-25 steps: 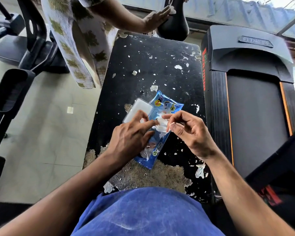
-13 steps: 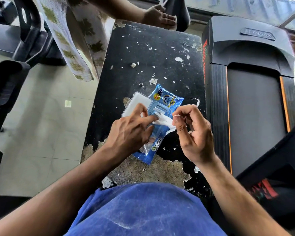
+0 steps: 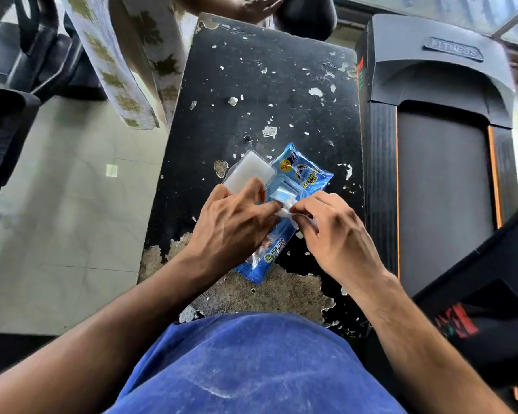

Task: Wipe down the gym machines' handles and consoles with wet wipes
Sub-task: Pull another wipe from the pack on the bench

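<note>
Far left: dark gym machine parts [image 3: 9,121] over a pale tiled floor [image 3: 66,222], small pale square patch on one tile. Top left: second person's patterned garment [image 3: 114,64].

Centre: black padded bench [image 3: 251,85], covering badly peeled, tan backing exposed at the near end. On it lies a blue wet wipes pack [image 3: 299,180], white flip lid [image 3: 248,171] swung open to the left. Legible print: "72", "ALOE VERA EXTRACT"; other lettering too blurred.

Left hand [image 3: 234,225] presses the pack down, fingers curled over it by the opening. Right hand [image 3: 332,231] pinches a white wipe [image 3: 287,213] at the opening, fingertips closed on it.

Right: black treadmill [image 3: 443,144], orange edge strips, raised "FITNESS" badge on the hood. Red lettering lower right, unreadable.
</note>
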Demonstrator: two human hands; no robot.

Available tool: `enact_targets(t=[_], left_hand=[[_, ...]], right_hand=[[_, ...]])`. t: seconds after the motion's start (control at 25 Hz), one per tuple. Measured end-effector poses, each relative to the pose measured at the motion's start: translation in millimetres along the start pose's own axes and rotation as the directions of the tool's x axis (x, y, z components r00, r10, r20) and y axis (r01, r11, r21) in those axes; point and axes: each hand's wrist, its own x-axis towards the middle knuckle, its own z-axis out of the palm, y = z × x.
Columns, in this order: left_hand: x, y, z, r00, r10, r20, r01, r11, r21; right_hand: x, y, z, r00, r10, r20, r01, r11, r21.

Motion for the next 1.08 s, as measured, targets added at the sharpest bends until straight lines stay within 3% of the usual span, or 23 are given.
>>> enact_targets(t=[0.24,0.4,0.88,1.08], left_hand=[[3.5,0.7,2.5,0.999,0.027,0.028,-0.025,0.998,-0.051],[3.9,3.6,3.5,0.997,0.071,0.001,-0.071,0.994,-0.079],[10.5,5.5,3.3,0.999,-0.030,0.033,0.036,0.981,-0.190],[8.1,6.1,4.3,0.999,-0.041,-0.009,0.038,0.973,-0.228]], right_hand=[[-20.9,-1.7,-2.3,0.986,-0.068,-0.153,0.082,0.993,0.088],[-33.3,-0.5,1.9,0.980,-0.093,-0.178,0.128,0.973,0.193],[-30.1,-4.3,-2.5,0.966,0.187,-0.178,-0.111,0.923,0.369],[-20.0,7.7,-4.0,0.962,0.155,-0.226,-0.104,0.969,0.224]])
